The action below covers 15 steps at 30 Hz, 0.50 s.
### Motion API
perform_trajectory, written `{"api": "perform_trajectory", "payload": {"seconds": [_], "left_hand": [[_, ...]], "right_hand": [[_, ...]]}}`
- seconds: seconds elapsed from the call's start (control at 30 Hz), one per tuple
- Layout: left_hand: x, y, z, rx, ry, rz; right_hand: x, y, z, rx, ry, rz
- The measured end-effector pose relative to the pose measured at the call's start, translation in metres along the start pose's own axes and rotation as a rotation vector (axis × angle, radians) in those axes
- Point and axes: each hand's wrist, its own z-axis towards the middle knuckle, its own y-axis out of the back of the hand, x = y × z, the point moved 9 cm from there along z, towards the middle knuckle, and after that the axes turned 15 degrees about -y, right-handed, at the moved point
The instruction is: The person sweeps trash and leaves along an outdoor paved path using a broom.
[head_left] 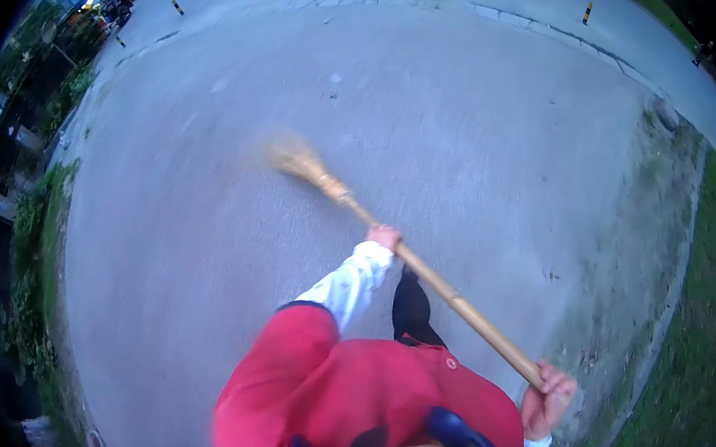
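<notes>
A broom with a long bamboo handle (455, 301) slants across the front of my body. Its straw head (299, 162) is out ahead on the left, low over the pavement and smeared by motion; I cannot tell if it touches the ground. My left hand (385, 236), below a white sleeve, is wrapped round the handle not far above the binding. Closed round the upper end of the handle, by my right side, is my right hand (549, 392). I wear a red garment (393, 378), and one dark-clad leg (413, 307) shows under the handle.
Grey pavement (440, 127) spreads around me, with small bits of debris on it. Grass (702, 307) borders it at right, near a rounded stone (666, 115). Striped posts (588, 13) stand along the far side; bushes (50, 215) line the left edge.
</notes>
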Motion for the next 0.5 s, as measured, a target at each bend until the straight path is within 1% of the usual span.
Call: {"api": "perform_trajectory", "payload": {"seconds": [0.03,0.07,0.1,0.13,0.17,0.2,0.27,0.3,0.37,0.4,0.43,0.47,0.5], "left_hand": [[-0.019,0.029,0.047,0.042,-0.09,0.011],[-0.016,0.021,0.096,0.068,-0.11,0.004],[-0.013,0.015,0.143,0.082,-0.145,-0.008],[-0.008,0.065,0.195,-0.024,-0.228,0.01],[-0.028,0.108,0.206,-0.118,-0.304,0.008],[-0.037,0.12,0.204,-0.101,-0.298,0.012],[-0.027,0.137,0.221,-0.076,-0.287,0.029],[-0.007,0.137,0.227,-0.052,-0.252,0.016],[0.051,0.138,0.223,-0.013,-0.184,-0.002],[0.095,0.136,0.22,0.066,-0.087,0.02],[0.142,0.13,0.204,0.149,0.007,0.043],[0.2,0.115,0.182,0.065,0.063,0.062],[0.262,0.108,0.163,0.127,0.176,0.098]], "right_hand": [[0.006,-0.001,0.019,-0.042,0.058,-0.015],[0.015,-0.004,0.04,-0.083,0.111,-0.03],[0.03,0.01,0.07,-0.039,0.184,-0.013],[0.042,0.009,0.118,-0.022,0.228,0.008],[0.06,0.0,0.143,-0.123,0.259,-0.042],[0.077,0.015,0.147,-0.105,0.268,-0.05],[0.091,0.022,0.197,0.027,0.265,0.119],[0.09,0.02,0.225,0.081,0.243,0.206],[0.06,0.013,0.288,0.052,0.186,0.333],[0.03,0.006,0.323,-0.028,0.13,0.291],[-0.007,-0.015,0.354,0.076,0.008,0.448],[-0.045,-0.046,0.381,-0.013,-0.09,0.243],[-0.089,-0.091,0.412,-0.012,-0.199,0.198]]}}
